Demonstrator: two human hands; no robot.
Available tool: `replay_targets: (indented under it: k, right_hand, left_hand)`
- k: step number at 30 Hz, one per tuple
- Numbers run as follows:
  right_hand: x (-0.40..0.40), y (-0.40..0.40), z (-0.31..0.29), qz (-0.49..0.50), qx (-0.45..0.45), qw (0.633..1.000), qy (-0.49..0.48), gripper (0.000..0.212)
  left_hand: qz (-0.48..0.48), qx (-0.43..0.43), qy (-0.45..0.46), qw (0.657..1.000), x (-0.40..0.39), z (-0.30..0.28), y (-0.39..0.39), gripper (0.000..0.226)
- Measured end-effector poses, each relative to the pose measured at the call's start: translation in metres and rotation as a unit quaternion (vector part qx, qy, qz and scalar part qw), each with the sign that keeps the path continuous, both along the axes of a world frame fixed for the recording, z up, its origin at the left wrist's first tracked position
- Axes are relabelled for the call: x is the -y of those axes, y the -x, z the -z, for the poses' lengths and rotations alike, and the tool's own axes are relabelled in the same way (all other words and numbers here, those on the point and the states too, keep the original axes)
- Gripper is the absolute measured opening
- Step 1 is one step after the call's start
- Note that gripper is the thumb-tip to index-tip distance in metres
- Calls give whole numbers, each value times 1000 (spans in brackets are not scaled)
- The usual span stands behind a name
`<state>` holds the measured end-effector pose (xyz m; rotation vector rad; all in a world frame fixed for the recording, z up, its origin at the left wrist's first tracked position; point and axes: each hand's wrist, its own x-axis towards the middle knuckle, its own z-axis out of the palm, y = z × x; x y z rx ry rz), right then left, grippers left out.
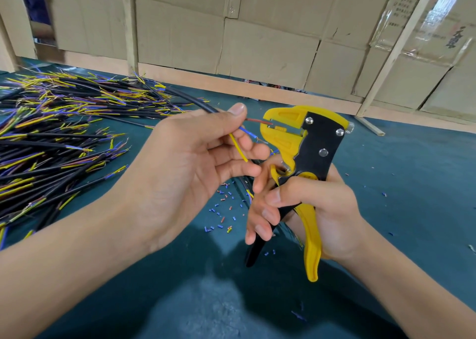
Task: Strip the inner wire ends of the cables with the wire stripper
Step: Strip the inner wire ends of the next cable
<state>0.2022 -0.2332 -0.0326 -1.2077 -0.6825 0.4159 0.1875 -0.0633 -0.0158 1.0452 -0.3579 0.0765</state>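
My left hand [195, 158] pinches a black cable [192, 100] between thumb and fingers near its end. Three inner wires fan out of it: a brown wire [257, 121], a blue wire [247, 131] with bare copper at its tip, and a yellow wire [238, 149]. The brown wire's tip lies in the jaws of the yellow and black wire stripper [306, 145]. My right hand [304, 209] grips the stripper's handles, jaws pointing left toward the cable.
A large pile of black cables [51, 142] with yellow, blue and brown ends covers the left of the teal table [412, 184]. Small insulation offcuts [221, 209] lie under my hands. Cardboard boxes [257, 42] and a wooden rail stand behind.
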Motion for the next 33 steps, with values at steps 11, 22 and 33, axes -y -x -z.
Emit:
replay_targets:
  k: [11, 22, 33]
  right_hand:
    - [2, -1, 1, 3, 5, 1000, 2, 15]
    - [4, -5, 5, -12, 28, 999, 12, 14]
    - [1, -2, 4, 0, 21, 1000, 6, 15]
  left_hand:
    - [6, -3, 13, 1000, 1, 0, 3, 24]
    - [13, 17, -11, 1000, 1, 2, 1, 23]
    - [11, 12, -10, 1000, 0, 2, 1, 27]
